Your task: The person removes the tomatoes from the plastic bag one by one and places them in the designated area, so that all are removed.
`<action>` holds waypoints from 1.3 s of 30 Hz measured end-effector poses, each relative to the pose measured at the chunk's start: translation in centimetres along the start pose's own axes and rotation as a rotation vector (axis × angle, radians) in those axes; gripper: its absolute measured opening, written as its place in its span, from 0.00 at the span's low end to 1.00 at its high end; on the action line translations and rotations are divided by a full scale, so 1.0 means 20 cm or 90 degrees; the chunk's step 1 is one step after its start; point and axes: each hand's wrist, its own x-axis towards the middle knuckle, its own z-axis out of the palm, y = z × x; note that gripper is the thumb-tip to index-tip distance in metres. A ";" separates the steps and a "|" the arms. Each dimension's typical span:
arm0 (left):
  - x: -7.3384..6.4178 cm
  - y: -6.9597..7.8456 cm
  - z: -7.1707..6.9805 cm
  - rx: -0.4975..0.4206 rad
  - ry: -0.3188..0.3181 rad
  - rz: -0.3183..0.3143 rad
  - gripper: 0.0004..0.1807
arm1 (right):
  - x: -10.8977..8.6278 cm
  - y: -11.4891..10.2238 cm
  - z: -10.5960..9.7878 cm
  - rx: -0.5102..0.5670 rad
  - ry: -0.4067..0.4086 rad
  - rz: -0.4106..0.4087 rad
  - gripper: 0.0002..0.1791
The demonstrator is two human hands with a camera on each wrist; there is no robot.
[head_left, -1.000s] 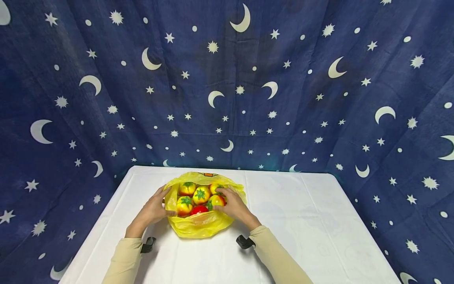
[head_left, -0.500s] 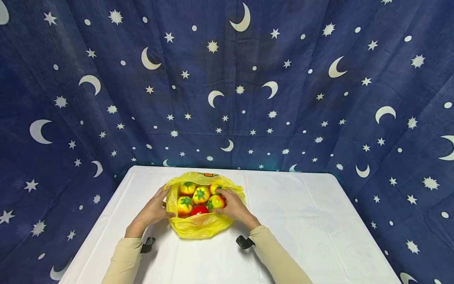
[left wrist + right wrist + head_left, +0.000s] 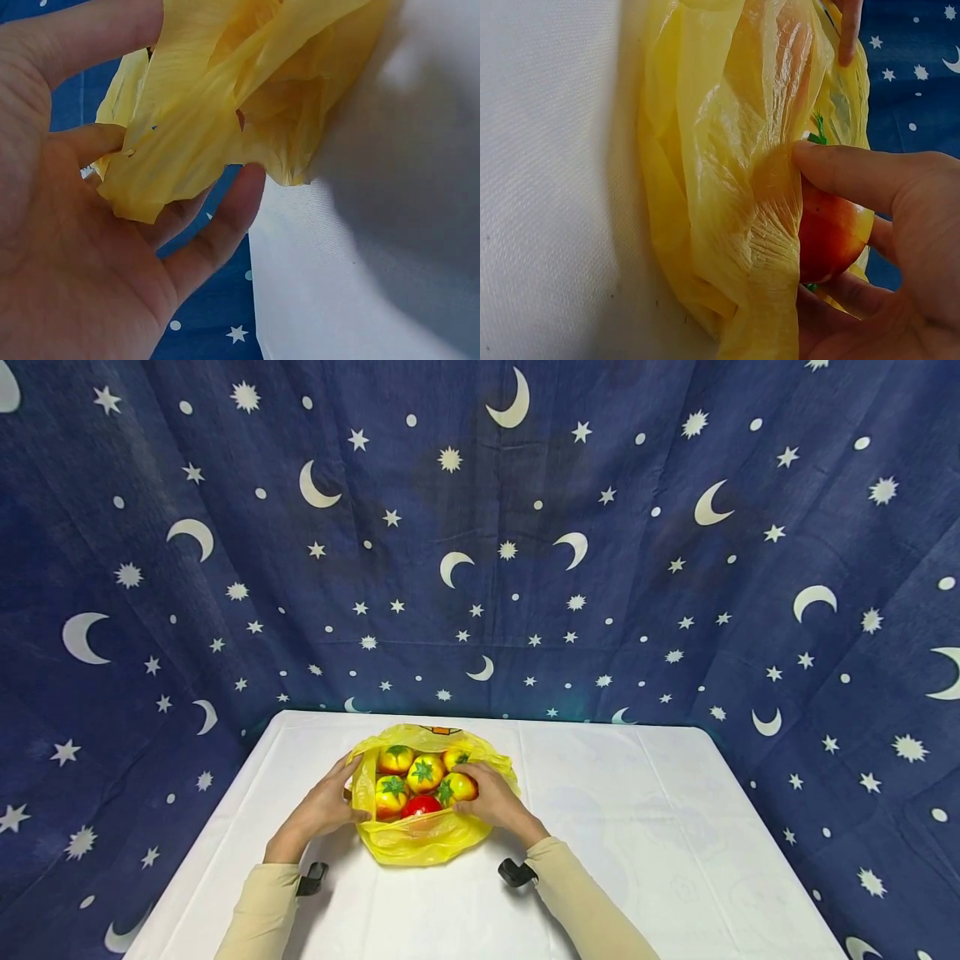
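A yellow plastic bag (image 3: 416, 845) lies on the table with its mouth spread, holding several red-and-yellow tomatoes with green leafy tops. At the bag's left side, my left hand (image 3: 324, 802) holds its edge; thumb and fingers are wide apart with loose yellow plastic (image 3: 187, 142) between them. My right hand (image 3: 493, 795) reaches into the mouth from the right and grips a tomato (image 3: 459, 786), thumb on the near side and fingers beyond. In the right wrist view that tomato (image 3: 826, 229) is partly covered by the bag. A plain red piece (image 3: 422, 804) shows at the front of the mouth.
The bag stands left of centre on a white-covered table (image 3: 615, 843). Behind it hangs a dark blue curtain (image 3: 525, 677) with moons and stars. Black wrist mounts (image 3: 517, 872) sit under both forearms, close over the tabletop.
The right hand and its tomato have shifted slightly within the bag mouth, and the fingers have slid a little down. The left hand stays almost still.
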 end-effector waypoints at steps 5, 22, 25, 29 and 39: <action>0.00 -0.01 0.00 -0.016 0.006 0.028 0.59 | 0.00 0.00 -0.01 0.019 0.010 0.004 0.33; -0.01 -0.01 0.00 -0.022 0.013 0.053 0.59 | -0.02 -0.07 -0.07 0.119 0.045 -0.001 0.34; -0.01 -0.01 0.00 -0.020 0.012 0.051 0.59 | -0.03 -0.08 -0.09 0.138 0.048 -0.002 0.34; -0.01 -0.01 0.00 -0.020 0.009 0.050 0.58 | -0.05 -0.11 -0.11 0.166 0.056 -0.002 0.34; -0.01 0.00 0.01 -0.025 0.010 0.060 0.58 | -0.08 -0.16 -0.19 0.219 0.078 -0.002 0.34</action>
